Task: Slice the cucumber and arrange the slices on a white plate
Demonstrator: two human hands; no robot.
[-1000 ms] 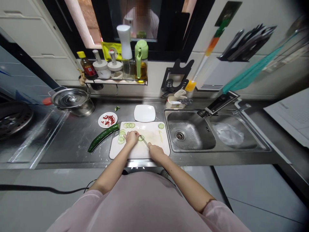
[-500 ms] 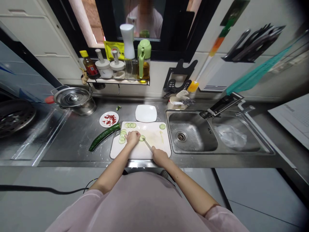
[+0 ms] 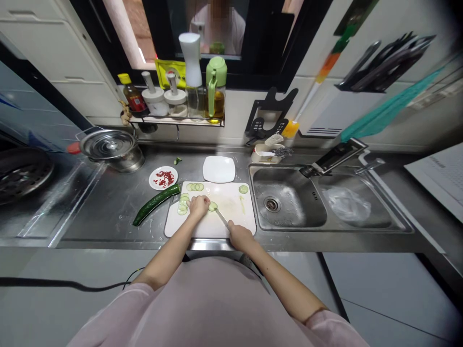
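On the white cutting board (image 3: 206,227), my right hand (image 3: 240,235) is closed round the handle of a knife (image 3: 222,218). The blade points up and left, its tip at a round cucumber slice (image 3: 213,206). My left hand (image 3: 198,206) has its fingers curled together at that slice's left edge; the fingertips are partly hidden. Overlapping cucumber slices (image 3: 183,209) lie beside and partly behind this hand. A short row of slices (image 3: 195,187) lies along the board's far edge, and more slices (image 3: 243,189) sit in its far right corner. A long green cucumber (image 3: 155,205) lies left of the board, one end touching it.
Behind the board are a white square plate (image 3: 219,169) and a small plate (image 3: 152,181) with chopped red bits. A lidded pot (image 3: 125,161) stands back left. The double sink (image 3: 289,197) adjoins the board's right side. A bottle rack (image 3: 181,121) hangs above the counter.
Both hands, the knife and the slices hold nearly the same places. The view has shifted very slightly.
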